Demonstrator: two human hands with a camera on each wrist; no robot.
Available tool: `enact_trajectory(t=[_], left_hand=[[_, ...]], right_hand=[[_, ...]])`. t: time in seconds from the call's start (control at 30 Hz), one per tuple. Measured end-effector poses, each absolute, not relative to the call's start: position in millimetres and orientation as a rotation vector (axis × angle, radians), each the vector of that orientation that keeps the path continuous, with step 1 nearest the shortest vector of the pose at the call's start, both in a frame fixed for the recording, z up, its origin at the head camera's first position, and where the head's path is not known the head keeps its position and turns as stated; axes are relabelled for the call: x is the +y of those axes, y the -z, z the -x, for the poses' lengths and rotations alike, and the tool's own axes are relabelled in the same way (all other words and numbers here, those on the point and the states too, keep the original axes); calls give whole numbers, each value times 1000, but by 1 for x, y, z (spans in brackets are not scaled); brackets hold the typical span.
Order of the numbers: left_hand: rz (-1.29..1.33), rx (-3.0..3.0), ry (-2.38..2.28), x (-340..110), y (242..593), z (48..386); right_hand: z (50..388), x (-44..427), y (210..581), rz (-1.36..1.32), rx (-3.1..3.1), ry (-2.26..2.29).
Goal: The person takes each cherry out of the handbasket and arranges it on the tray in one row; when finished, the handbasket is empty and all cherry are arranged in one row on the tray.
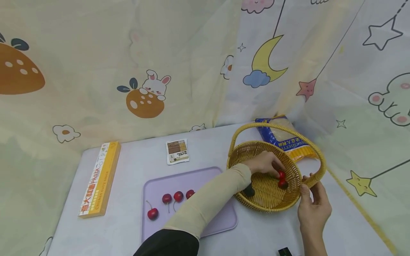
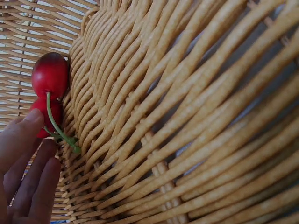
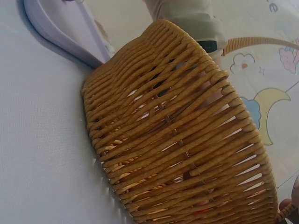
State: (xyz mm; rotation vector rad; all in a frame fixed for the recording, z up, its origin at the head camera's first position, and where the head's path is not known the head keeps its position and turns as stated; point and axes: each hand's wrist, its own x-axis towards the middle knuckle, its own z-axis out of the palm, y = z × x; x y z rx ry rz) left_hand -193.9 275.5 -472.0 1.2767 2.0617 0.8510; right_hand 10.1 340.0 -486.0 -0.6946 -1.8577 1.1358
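Observation:
A round woven basket with a tall arched handle stands on the right of the table. My left hand reaches down into it. Two red cherries lie together against the wicker there. In the left wrist view, the thumb and fingers pinch the lower cherry, whose green stem touches the wicker; the darker-topped cherry sits just above. My right hand grips the basket where the handle joins the right rim. The right wrist view shows mostly the basket's outer side.
Left of the basket lies a lilac tray with several dark red cherries, partly covered by my left sleeve. A yellow pasta box, a small sachet and a blue-and-yellow bag lie around them. Printed cloth hangs behind.

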Motion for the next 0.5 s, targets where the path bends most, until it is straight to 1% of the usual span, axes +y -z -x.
enact_trajectory(t=[0.3, 0.5], left_hand=[[-1286, 2043, -807, 276, 470, 190], [-1350, 2080, -772, 277, 470, 191]], right_hand=[[-11, 338, 485, 705, -1852, -1160], [-11, 338, 484, 692, -1845, -1164]])
